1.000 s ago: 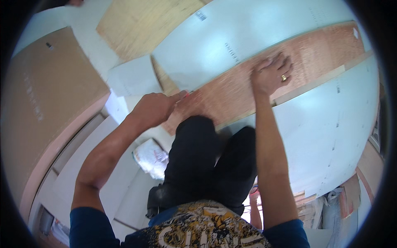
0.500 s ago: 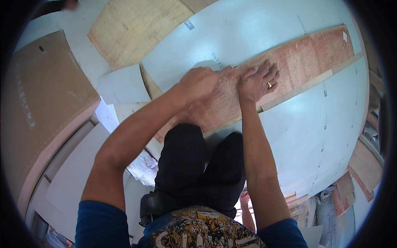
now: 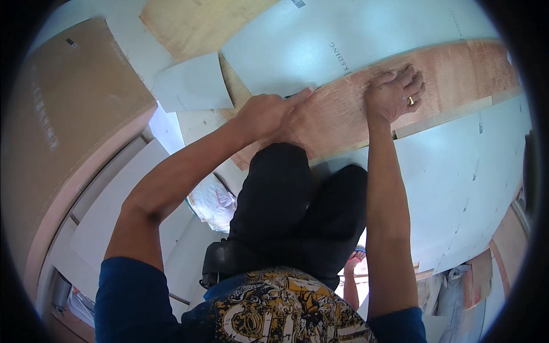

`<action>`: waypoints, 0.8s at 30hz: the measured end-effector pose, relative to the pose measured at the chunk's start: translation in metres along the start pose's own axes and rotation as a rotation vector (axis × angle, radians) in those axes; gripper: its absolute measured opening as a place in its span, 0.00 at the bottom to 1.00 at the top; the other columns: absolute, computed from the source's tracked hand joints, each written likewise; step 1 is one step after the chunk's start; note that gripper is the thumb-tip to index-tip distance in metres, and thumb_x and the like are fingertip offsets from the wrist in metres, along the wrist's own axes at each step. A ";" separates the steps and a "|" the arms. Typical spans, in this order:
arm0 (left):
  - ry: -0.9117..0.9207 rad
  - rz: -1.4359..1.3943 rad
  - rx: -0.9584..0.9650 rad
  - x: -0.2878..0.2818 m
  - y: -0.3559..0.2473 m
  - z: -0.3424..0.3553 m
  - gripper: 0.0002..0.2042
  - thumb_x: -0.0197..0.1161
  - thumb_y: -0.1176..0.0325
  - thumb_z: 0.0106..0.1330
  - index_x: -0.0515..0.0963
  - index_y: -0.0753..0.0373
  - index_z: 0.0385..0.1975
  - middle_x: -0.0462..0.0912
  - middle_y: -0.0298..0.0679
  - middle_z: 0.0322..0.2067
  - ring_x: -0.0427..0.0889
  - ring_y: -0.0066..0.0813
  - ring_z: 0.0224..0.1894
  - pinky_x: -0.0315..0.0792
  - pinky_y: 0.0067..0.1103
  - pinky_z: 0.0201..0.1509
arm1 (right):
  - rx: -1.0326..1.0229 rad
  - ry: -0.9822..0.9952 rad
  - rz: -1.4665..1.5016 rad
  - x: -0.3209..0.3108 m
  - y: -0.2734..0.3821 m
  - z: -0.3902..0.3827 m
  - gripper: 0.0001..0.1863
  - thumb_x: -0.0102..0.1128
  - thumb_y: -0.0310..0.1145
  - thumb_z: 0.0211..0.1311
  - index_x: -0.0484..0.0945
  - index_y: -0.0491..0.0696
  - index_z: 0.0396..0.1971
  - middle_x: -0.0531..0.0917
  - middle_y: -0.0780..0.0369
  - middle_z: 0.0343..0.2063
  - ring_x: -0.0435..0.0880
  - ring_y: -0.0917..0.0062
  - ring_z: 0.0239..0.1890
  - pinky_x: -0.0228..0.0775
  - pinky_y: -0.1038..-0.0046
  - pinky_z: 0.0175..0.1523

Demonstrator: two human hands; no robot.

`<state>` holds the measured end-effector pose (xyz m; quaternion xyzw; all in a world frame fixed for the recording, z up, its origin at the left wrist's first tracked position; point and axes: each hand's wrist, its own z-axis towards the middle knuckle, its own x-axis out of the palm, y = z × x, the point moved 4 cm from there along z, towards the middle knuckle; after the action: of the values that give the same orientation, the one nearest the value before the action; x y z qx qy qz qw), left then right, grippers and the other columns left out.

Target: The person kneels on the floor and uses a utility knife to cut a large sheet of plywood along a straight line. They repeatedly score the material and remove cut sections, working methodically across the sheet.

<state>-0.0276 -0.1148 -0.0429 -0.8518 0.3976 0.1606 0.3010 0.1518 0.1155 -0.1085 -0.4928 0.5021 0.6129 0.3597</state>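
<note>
In the head view, your right hand [image 3: 394,97] rests with fingers spread on the long reddish-brown wooden board [image 3: 338,114], which lies across a large pale-blue panel [image 3: 286,57]. Your left hand [image 3: 266,114] curls at the board's far edge, one finger extended; I cannot tell whether it grips anything.

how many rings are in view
1: a gold-coloured ring on the right hand, resting on the reddish board. Some fingers of the left hand are hidden, so another is possible.
</note>
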 end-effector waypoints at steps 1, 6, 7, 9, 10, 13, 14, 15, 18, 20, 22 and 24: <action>0.017 -0.042 -0.052 0.022 0.024 -0.008 0.29 0.49 0.63 0.83 0.55 0.36 0.82 0.84 0.51 0.33 0.86 0.53 0.35 0.78 0.44 0.42 | -0.010 0.016 0.005 0.001 0.005 -0.001 0.36 0.40 0.48 0.78 0.62 0.41 0.76 0.56 0.46 0.78 0.46 0.46 0.81 0.38 0.38 0.79; 0.024 0.036 -0.026 0.020 0.043 -0.071 0.31 0.51 0.68 0.77 0.61 0.43 0.80 0.86 0.49 0.32 0.87 0.50 0.34 0.79 0.43 0.38 | -0.032 -0.034 -0.008 -0.001 -0.009 0.007 0.35 0.39 0.49 0.78 0.62 0.42 0.76 0.56 0.46 0.78 0.47 0.45 0.81 0.39 0.38 0.79; 0.071 0.060 -0.062 0.022 0.049 -0.081 0.31 0.52 0.69 0.76 0.61 0.43 0.80 0.87 0.49 0.32 0.87 0.51 0.34 0.79 0.44 0.38 | -0.025 -0.037 -0.004 -0.001 -0.007 0.009 0.35 0.39 0.49 0.78 0.62 0.42 0.76 0.56 0.46 0.78 0.48 0.45 0.80 0.40 0.38 0.79; 0.110 0.094 -0.102 0.024 0.059 -0.096 0.32 0.53 0.70 0.75 0.61 0.43 0.80 0.87 0.48 0.32 0.87 0.51 0.34 0.79 0.45 0.38 | -0.044 -0.035 -0.021 -0.002 -0.005 0.008 0.35 0.39 0.48 0.78 0.63 0.42 0.76 0.56 0.46 0.78 0.48 0.45 0.81 0.39 0.38 0.79; 0.102 0.105 -0.106 0.023 0.063 -0.101 0.33 0.53 0.71 0.74 0.61 0.44 0.80 0.87 0.48 0.32 0.87 0.51 0.33 0.79 0.45 0.38 | -0.054 -0.039 -0.033 -0.003 -0.005 0.008 0.34 0.39 0.48 0.78 0.64 0.43 0.76 0.57 0.46 0.78 0.48 0.45 0.81 0.39 0.38 0.79; 0.114 0.120 -0.153 -0.012 0.036 -0.094 0.31 0.56 0.68 0.75 0.63 0.45 0.79 0.87 0.50 0.33 0.87 0.53 0.35 0.79 0.45 0.41 | -0.033 -0.035 -0.002 0.000 -0.001 0.002 0.34 0.38 0.48 0.79 0.65 0.42 0.75 0.58 0.46 0.78 0.47 0.46 0.82 0.38 0.37 0.80; 0.111 0.120 -0.167 -0.039 0.018 -0.084 0.31 0.57 0.67 0.76 0.63 0.45 0.79 0.87 0.51 0.34 0.87 0.54 0.37 0.79 0.45 0.42 | -0.014 -0.049 -0.013 0.001 -0.001 0.008 0.34 0.38 0.48 0.79 0.65 0.42 0.75 0.58 0.46 0.78 0.46 0.46 0.82 0.37 0.37 0.80; 0.094 0.079 -0.138 -0.062 -0.006 -0.073 0.31 0.58 0.66 0.76 0.63 0.43 0.79 0.87 0.52 0.36 0.86 0.55 0.37 0.79 0.46 0.42 | 0.004 -0.048 -0.030 0.000 -0.001 0.006 0.34 0.39 0.47 0.79 0.65 0.42 0.75 0.58 0.46 0.78 0.46 0.47 0.82 0.37 0.38 0.80; -0.363 -0.056 0.123 -0.068 -0.047 -0.009 0.30 0.55 0.69 0.74 0.67 0.45 0.77 0.87 0.49 0.32 0.88 0.51 0.37 0.80 0.43 0.43 | 0.020 0.012 -0.021 -0.004 0.003 -0.001 0.34 0.38 0.47 0.79 0.63 0.42 0.76 0.56 0.46 0.79 0.44 0.46 0.83 0.36 0.39 0.81; -0.279 -0.145 0.090 -0.063 -0.070 0.033 0.30 0.56 0.70 0.74 0.68 0.46 0.77 0.87 0.49 0.33 0.88 0.52 0.38 0.80 0.42 0.44 | 0.029 0.018 -0.016 -0.002 0.002 0.008 0.34 0.38 0.47 0.79 0.61 0.42 0.77 0.55 0.46 0.79 0.43 0.47 0.83 0.34 0.39 0.81; -0.227 -0.155 0.100 -0.063 -0.079 0.055 0.28 0.54 0.67 0.76 0.68 0.47 0.76 0.87 0.50 0.34 0.87 0.53 0.39 0.80 0.42 0.46 | 0.052 0.054 -0.021 -0.003 0.001 -0.001 0.35 0.39 0.47 0.79 0.60 0.42 0.78 0.54 0.46 0.80 0.42 0.47 0.84 0.32 0.40 0.82; -0.221 -0.070 0.146 -0.068 -0.082 0.071 0.24 0.50 0.60 0.81 0.69 0.48 0.76 0.87 0.51 0.35 0.87 0.54 0.41 0.79 0.42 0.49 | 0.058 0.046 0.015 -0.004 0.002 0.006 0.35 0.39 0.47 0.79 0.60 0.42 0.78 0.54 0.46 0.80 0.42 0.49 0.84 0.31 0.40 0.82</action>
<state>-0.0093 0.0109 -0.0307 -0.8181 0.3425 0.2135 0.4097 0.1491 0.1208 -0.1037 -0.4923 0.5317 0.5891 0.3575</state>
